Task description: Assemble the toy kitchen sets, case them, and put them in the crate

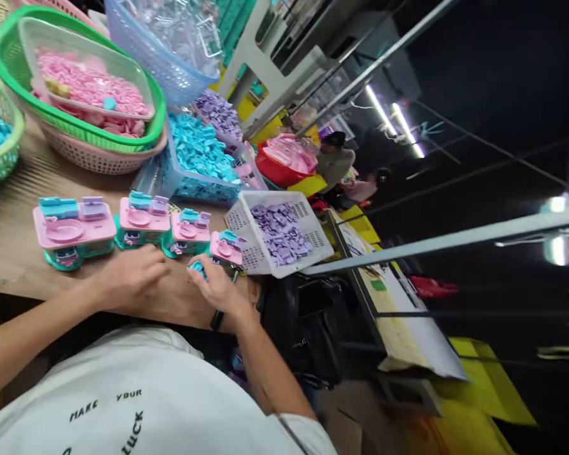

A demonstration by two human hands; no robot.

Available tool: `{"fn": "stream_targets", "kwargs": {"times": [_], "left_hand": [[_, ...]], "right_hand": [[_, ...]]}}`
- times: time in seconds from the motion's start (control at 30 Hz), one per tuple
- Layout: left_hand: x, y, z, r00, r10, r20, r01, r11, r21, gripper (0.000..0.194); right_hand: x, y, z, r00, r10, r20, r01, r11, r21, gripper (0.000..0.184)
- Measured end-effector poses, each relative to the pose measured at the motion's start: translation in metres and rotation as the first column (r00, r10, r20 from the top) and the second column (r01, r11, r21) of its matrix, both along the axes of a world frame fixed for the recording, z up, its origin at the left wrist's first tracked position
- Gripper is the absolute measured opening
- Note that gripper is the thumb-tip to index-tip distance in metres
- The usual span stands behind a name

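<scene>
Four pink-and-teal toy units stand in a row on the wooden table (9, 253): the largest-looking toy (73, 230) at the left, a second toy (142, 221), a third toy (188, 232) and a fourth toy (226, 246). My left hand (133, 278) rests on the table just in front of the second and third, fingers curled under; what they hold, if anything, is hidden. My right hand (218, 289) pinches a small teal piece (197, 268) beside the fourth toy. A black band (217, 320) circles that wrist.
A white basket (237, 218) of purple parts tilts at the table's right end. Behind stand a blue crate (196, 186) of teal parts, a green basket (9, 60) with pink parts, a pink basket (95, 161) and a blue basket (164, 66). A black bag (298, 322) sits below. Another person (336, 161) sits far back.
</scene>
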State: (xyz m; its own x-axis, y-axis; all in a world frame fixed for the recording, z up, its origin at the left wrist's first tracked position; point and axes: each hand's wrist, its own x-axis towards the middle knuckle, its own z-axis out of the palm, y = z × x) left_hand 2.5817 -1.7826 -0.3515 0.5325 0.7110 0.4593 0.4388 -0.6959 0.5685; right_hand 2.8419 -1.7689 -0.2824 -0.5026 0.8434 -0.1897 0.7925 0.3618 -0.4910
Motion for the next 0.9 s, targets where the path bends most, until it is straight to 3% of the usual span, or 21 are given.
{"fn": "stream_targets", "kwargs": {"times": [0.03,0.1,0.2,0.33,0.47,0.67,0.9], "left_hand": [[0.028,-0.001,-0.01,0.985,-0.112,-0.128,0.124,0.989,0.086,0.017],[0.069,0.003,-0.025,0.942,-0.172,-0.289,0.229,0.958,0.175,0.017],[0.091,0.015,-0.031,0.922,-0.097,-0.374,0.178,0.965,0.19,0.01],[0.087,0.019,-0.024,0.927,-0.008,-0.375,0.07,0.986,0.152,0.036],[0.092,0.01,-0.019,0.95,0.057,-0.308,-0.025,0.994,0.106,0.044],[0.118,0.005,-0.015,0.95,0.085,-0.3,-0.058,0.994,0.098,0.039],[0.149,0.015,0.001,0.974,0.049,-0.222,-0.022,0.992,0.123,0.02]], "right_hand": [[0.011,-0.008,-0.025,0.998,-0.064,0.006,0.064,0.998,0.012,0.025],[0.022,-0.016,-0.063,0.99,-0.138,0.007,0.137,0.988,0.072,0.028],[0.029,-0.019,-0.086,0.991,-0.133,-0.002,0.131,0.968,0.215,0.033],[0.05,-0.024,-0.081,0.992,-0.125,-0.023,0.126,0.954,0.272,0.035],[0.083,-0.031,-0.08,0.983,-0.153,-0.106,0.174,0.956,0.236,0.035],[0.105,-0.028,-0.083,0.969,-0.185,-0.164,0.217,0.953,0.211,0.026],[0.12,-0.016,-0.075,0.983,-0.081,-0.167,0.104,0.986,0.131,0.017]]}}
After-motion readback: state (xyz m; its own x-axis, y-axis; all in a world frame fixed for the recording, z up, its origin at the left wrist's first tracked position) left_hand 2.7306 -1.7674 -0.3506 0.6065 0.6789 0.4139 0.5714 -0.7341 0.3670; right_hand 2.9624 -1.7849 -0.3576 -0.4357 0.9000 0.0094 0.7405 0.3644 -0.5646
